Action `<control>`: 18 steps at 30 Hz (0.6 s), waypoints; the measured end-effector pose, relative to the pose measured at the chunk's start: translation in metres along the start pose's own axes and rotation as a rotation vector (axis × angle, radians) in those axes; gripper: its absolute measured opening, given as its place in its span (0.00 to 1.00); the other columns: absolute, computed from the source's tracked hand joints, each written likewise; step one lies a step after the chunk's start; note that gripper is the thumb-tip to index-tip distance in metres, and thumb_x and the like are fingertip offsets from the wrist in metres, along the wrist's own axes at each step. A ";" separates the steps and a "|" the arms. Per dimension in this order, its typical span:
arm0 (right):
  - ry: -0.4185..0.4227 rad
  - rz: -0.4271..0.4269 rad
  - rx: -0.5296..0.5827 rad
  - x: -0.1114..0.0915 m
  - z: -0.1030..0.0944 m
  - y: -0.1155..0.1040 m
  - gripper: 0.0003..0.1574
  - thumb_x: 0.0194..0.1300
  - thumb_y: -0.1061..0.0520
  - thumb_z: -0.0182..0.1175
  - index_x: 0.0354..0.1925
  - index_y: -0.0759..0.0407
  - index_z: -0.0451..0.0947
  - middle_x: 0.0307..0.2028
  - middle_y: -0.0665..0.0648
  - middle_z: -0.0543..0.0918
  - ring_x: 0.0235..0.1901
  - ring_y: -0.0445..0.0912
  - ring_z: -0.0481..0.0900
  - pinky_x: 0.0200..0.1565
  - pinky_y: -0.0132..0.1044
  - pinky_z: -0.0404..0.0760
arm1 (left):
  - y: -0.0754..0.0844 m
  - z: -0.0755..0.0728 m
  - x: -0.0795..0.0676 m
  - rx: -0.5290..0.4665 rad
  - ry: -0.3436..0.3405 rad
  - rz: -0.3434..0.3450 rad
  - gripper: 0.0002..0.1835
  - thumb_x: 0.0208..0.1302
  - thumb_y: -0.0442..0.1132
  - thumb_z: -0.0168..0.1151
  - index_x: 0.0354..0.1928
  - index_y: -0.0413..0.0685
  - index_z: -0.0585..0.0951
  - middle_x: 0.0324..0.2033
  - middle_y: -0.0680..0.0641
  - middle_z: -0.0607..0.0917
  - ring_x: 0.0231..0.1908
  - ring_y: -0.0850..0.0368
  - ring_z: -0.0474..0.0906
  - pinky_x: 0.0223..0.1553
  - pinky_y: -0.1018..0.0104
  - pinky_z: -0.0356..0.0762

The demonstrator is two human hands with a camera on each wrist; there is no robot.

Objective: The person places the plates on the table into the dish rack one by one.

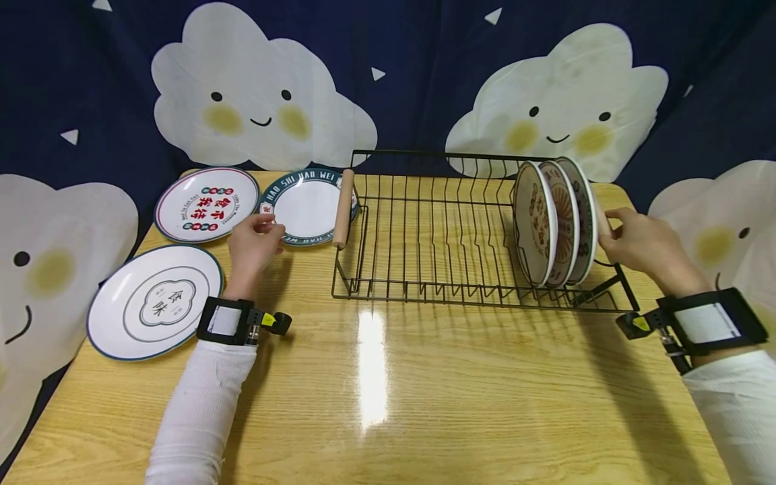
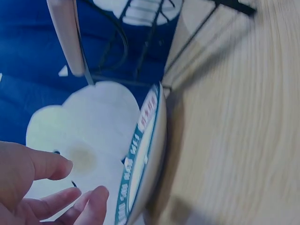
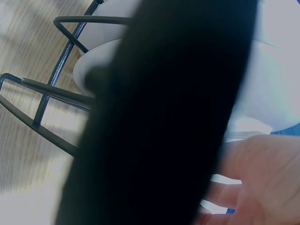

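Observation:
A black wire dish rack (image 1: 424,289) with wooden end handles stands on the table. Three patterned plates (image 1: 536,225) stand on edge at its right end. My right hand (image 1: 645,246) is at the right wooden handle (image 1: 602,214), its fingers curled about it; a dark strap hides much of this in the right wrist view. My left hand (image 1: 254,246) hovers at the near left edge of a green-rimmed plate (image 1: 309,205), which lies left of the rack. In the left wrist view, a gap shows between thumb and bent fingers, with nothing held, beside that plate's rim (image 2: 143,154).
Left of the green-rimmed plate lies a red-lettered plate (image 1: 206,205). Nearer me is a white plate with a grey flower-shaped emblem (image 1: 154,303). The rack's left wooden handle (image 1: 343,209) stands up beside the green-rimmed plate. A dark blue cloud-print curtain (image 1: 412,81) hangs behind the wooden table (image 1: 461,391).

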State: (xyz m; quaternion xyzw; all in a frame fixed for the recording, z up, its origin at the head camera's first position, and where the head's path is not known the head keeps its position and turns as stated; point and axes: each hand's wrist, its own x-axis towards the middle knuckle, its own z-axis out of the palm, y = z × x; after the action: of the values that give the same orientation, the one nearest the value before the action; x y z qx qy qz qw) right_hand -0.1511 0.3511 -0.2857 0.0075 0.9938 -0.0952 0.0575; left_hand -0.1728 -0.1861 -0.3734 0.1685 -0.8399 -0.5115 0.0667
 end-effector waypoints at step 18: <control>0.026 0.009 -0.015 -0.002 0.001 -0.002 0.41 0.68 0.39 0.36 0.58 0.74 0.62 0.41 0.76 0.77 0.35 0.65 0.76 0.34 0.58 0.72 | -0.016 -0.005 0.030 0.066 -0.002 -0.223 0.30 0.62 0.43 0.56 0.64 0.38 0.65 0.53 0.37 0.74 0.40 0.49 0.81 0.39 0.67 0.82</control>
State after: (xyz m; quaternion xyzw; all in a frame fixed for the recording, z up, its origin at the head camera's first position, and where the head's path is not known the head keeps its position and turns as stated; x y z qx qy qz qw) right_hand -0.1494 0.3491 -0.2863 0.0130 0.9951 -0.0875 0.0449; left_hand -0.1965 -0.2073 -0.3870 0.2625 -0.8324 -0.4881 0.0031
